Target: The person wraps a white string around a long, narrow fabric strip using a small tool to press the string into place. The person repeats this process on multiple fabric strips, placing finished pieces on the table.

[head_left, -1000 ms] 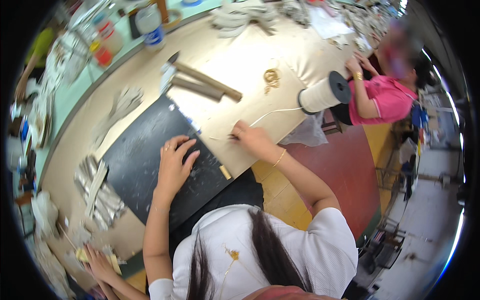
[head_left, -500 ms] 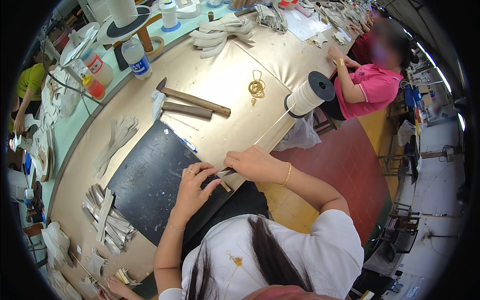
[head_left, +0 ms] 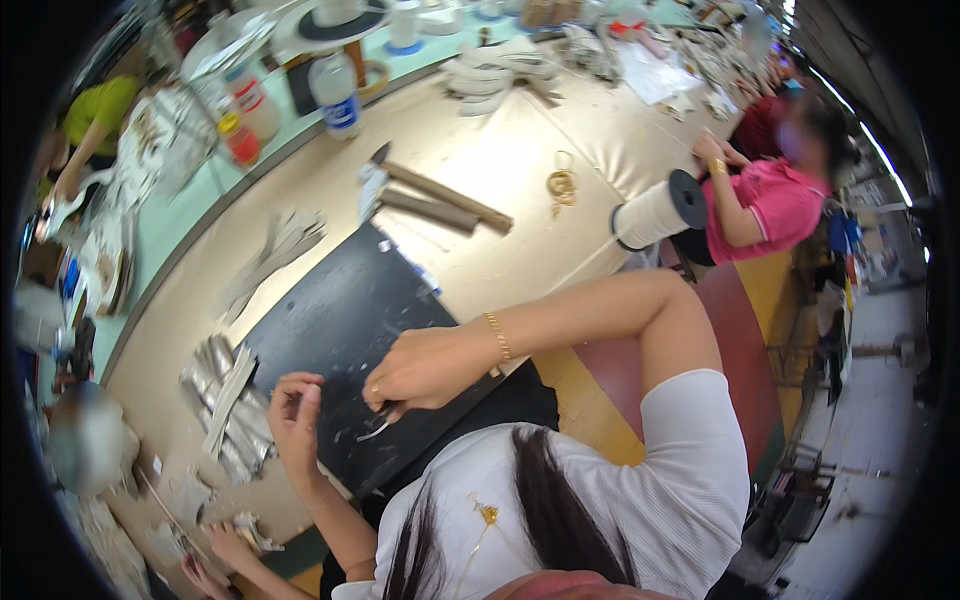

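Over the near part of the black mat [head_left: 340, 310], a thin white strip [head_left: 374, 432] shows just below the right hand [head_left: 430, 368], its long axis slanting from the curled fingers toward the near left, its free end pointing that way. Farther right, pale cord [head_left: 590, 263] runs straight from a spool [head_left: 650, 214] toward the near left until the right forearm hides it. The spool lies on its side, a fat, off-white cylinder between round black flanges, its axis slanting from near left to far right.

The mat is flat, dark and scuffed with pale marks. Left of it lie shiny, crinkled silvery strips [head_left: 215, 395] and, farther off, limp matte grey strips [head_left: 275, 262]. Beyond its far corner rest a hammer [head_left: 450, 195] with a straight wooden handle and a coil of gold chain [head_left: 562, 186].

Both hands are apart. The right is folded, palm down; whether it grips the strip, I cannot tell. At the mat's left, the left hand [head_left: 294, 420] is half-curled, thumb near forefinger; whether anything is pinched there, I cannot tell.
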Available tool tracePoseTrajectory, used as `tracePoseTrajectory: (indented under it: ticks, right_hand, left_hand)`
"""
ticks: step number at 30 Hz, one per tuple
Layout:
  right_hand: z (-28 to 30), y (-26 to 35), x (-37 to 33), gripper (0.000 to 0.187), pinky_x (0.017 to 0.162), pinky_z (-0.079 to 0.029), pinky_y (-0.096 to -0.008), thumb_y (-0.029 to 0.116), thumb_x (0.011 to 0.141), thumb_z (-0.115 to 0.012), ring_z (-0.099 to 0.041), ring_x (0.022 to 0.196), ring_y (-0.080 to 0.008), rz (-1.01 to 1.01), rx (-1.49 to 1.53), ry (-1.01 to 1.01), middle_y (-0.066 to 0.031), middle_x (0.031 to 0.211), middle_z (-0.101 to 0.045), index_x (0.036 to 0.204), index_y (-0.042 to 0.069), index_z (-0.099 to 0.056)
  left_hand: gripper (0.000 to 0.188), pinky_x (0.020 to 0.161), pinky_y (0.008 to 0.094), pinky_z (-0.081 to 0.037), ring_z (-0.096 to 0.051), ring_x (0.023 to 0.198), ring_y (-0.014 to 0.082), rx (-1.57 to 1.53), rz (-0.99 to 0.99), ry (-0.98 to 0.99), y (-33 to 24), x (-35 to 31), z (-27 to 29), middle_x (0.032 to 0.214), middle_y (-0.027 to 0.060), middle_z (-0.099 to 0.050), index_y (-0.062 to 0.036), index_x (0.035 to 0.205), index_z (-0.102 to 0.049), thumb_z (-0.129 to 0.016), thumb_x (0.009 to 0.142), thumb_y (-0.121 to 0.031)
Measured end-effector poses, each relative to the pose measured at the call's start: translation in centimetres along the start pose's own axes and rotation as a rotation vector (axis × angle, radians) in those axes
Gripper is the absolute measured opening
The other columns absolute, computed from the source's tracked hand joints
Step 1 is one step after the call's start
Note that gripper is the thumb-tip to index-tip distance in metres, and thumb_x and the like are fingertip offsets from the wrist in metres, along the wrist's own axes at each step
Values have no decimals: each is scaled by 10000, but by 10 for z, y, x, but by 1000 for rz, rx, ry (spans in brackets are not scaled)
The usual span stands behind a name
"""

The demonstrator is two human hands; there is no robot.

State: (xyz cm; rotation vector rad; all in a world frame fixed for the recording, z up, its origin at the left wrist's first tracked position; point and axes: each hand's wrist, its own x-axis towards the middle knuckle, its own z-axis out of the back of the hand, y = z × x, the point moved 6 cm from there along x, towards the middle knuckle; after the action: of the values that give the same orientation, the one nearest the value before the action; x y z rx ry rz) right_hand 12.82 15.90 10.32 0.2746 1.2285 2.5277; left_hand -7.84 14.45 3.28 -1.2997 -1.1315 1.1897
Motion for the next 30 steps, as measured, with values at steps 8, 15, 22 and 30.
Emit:
tracePoseTrajectory:
  ticks: [8,15,22,30]
  right_hand:
    - [-82,79,213,251,762,-514,-496,246,900,-676,-685,889,-402,210,375,52,-194,863,-689,946,1,-645]
    - [-110,190,320,226,690,-554,-471,173,836,-666,-723,755,-329,561,610,-368,-186,747,-695,940,-28,-662]
    - [54,38,174,250,551,-463,-258,256,1013,-580,-585,642,-141,51,591,-106,-34,788,-652,1107,27,-619]
    - [213,48,-278,189,687,-505,-177,88,988,-562,-649,793,-136,310,1259,-923,-135,1021,-647,1140,-23,-559]
  left_hand:
    - [90,840,288,-505,-644,900,151,-139,34,-503,27,-35,57,972,86,-686,-18,1008,-661,-695,968,-91]
    - [178,802,288,-520,-670,890,175,31,71,-433,25,14,50,966,88,-694,31,1083,-678,-691,973,-108]
    - [201,858,418,-526,-661,929,336,865,-304,-397,-11,103,63,1023,145,-670,-27,1062,-729,-661,887,-99]
    - [195,850,443,-507,-664,993,308,1392,-294,-63,24,177,67,1033,113,-683,-81,1028,-716,-637,849,-87]
